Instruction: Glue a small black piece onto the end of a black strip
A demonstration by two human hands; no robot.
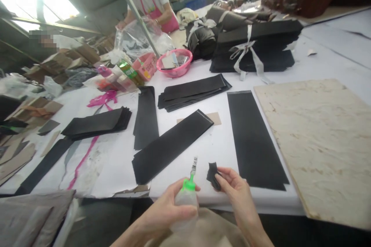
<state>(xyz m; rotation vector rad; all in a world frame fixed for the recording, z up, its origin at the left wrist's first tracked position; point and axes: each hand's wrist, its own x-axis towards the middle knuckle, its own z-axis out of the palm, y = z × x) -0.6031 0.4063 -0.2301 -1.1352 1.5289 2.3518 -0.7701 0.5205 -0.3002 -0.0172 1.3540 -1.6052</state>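
My left hand [171, 210] is wrapped round a small glue bottle [187, 197] with a bright green cap and a thin metal nozzle that points up. My right hand [236, 191] pinches a small crumpled black piece [213, 175] just to the right of the nozzle. Both hands hover at the near edge of the white table [220, 142]. A long black strip [171, 146] lies diagonally just beyond the bottle. A wider black sheet [252, 139] lies beyond my right hand.
A pale stone-like board [321, 142] fills the right side. Stacks of black strips [193, 92], [97, 123] and a single strip [146, 117] lie mid-table. A pink basket [174, 63], tied black bundles [255, 44] and clutter stand farther back. A person in a pink apron [153, 2] works across the table.
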